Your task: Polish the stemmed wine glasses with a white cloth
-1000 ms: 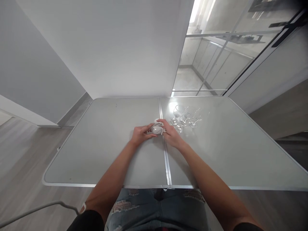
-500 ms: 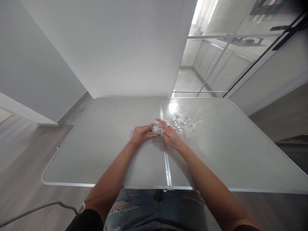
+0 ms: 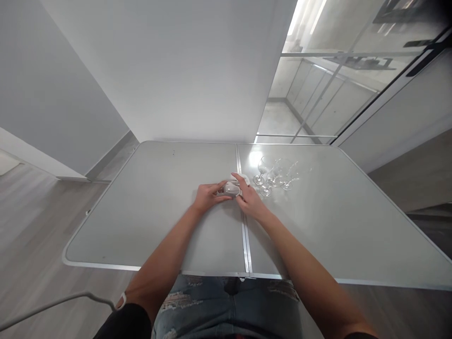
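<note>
Near the table's centre seam, a clear wine glass (image 3: 231, 189) lies on its side between my hands. My left hand (image 3: 207, 197) grips it from the left, fingers over the far side and thumb along the near side. From the right, my right hand (image 3: 251, 200) is closed on a white cloth (image 3: 246, 178) at the other end of the glass, its index finger stretched over the top. The fingers hide much of the cloth and part of the glass. Just beyond my right hand stand several clear stemmed glasses (image 3: 265, 190) in a cluster.
The pale folding table (image 3: 141, 207) has a metal rim and a metal seam (image 3: 246, 240) down its middle. A white wall (image 3: 183, 84) rises behind it, with a glass-paned door (image 3: 310, 94) at the right. A grey cable (image 3: 63, 301) runs to my left arm.
Cloth that covered part of the wine glass has shifted right, baring more of the glass. My right fingers have moved slightly; my left hand keeps its grip. The view has shifted a little.
</note>
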`<state>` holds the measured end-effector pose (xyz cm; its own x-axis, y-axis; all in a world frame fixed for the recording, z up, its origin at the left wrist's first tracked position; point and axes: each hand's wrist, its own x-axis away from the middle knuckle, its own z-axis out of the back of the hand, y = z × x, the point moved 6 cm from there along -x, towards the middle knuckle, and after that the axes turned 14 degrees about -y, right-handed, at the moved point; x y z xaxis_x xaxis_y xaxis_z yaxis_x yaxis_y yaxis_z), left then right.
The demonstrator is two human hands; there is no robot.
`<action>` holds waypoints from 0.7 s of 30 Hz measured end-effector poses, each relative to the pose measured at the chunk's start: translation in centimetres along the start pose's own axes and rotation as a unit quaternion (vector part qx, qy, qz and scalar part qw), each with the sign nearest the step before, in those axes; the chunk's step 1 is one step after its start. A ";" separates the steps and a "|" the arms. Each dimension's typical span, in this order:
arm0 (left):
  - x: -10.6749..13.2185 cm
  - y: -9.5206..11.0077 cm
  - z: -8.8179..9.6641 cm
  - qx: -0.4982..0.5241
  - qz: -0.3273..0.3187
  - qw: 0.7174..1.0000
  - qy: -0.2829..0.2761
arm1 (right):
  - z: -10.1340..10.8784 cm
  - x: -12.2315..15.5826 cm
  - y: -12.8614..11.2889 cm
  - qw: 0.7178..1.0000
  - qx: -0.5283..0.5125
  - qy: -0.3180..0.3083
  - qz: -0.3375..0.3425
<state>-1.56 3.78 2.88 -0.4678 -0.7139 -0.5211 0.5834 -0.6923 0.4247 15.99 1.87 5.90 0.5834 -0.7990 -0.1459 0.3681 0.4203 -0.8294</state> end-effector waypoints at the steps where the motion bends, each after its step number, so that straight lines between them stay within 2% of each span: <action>1: 0.0 0.0 -0.1 -0.004 -0.005 1.000 -0.003 | 0.1 0.0 0.1 1.000 -0.006 -0.002 0.000; 5: 0.0 -0.2 -0.4 0.009 -0.007 1.000 -0.005 | 0.6 0.0 0.6 0.990 -0.144 -0.001 -0.001; 7: 0.0 -0.3 -0.3 0.019 -0.003 1.000 0.003 | 0.8 0.2 0.9 0.976 -0.216 0.026 -0.007; 9: -0.1 -0.3 -0.1 0.022 0.009 1.000 0.012 | 0.9 0.4 1.0 0.969 -0.241 0.056 -0.003; 13: -0.1 -0.3 0.2 0.011 0.023 0.999 0.028 | 0.5 0.4 0.4 0.988 -0.137 0.060 0.034; 17: 0.1 -0.1 0.2 -0.022 0.001 0.999 0.035 | 0.3 0.0 0.4 0.999 -0.030 0.040 0.016; 19: 0.2 0.0 -0.1 -0.028 -0.008 0.999 0.025 | 0.4 -0.2 0.6 0.999 -0.046 0.024 0.002; 21: 0.2 -0.1 -0.3 -0.020 -0.012 1.000 0.016 | 0.6 -0.2 0.7 0.994 -0.106 0.019 -0.002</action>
<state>-1.46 3.73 2.55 -0.4610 -0.6932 -0.5540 0.5984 -0.7038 0.3828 16.54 2.59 5.62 0.5522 -0.8183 -0.1595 0.2072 0.3200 -0.9245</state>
